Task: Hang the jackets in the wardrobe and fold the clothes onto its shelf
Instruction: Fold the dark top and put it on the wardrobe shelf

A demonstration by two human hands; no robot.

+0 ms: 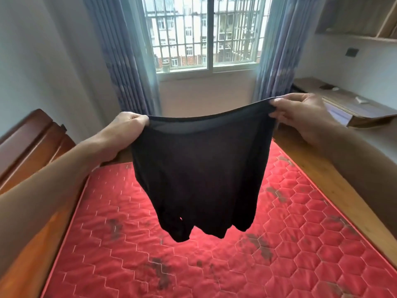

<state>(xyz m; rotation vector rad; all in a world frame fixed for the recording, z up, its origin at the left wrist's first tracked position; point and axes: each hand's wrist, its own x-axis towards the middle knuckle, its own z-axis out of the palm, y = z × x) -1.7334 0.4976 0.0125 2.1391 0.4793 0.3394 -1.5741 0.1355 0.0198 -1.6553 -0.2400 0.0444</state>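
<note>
**Black garment held up over bed, ready for folding**

One black garment [197, 168] stretched in the air between two hands, hanging free below the fingers and clear of the red mattress [107, 254] underneath. Left hand [129, 123] curled tight on one end of the top hem; right hand [300, 114] pinching the other end, thumb over fingers. Best handled, by the look of it, by keeping the hem taut and level between the grips, lowering the loose bottom edge flat onto the mattress first, then folding without bunching. Counted: one garment, two hands, one mattress, one window [206, 33] beyond the fingertips, two curtains [120, 50]. No wardrobe in sight.
</note>
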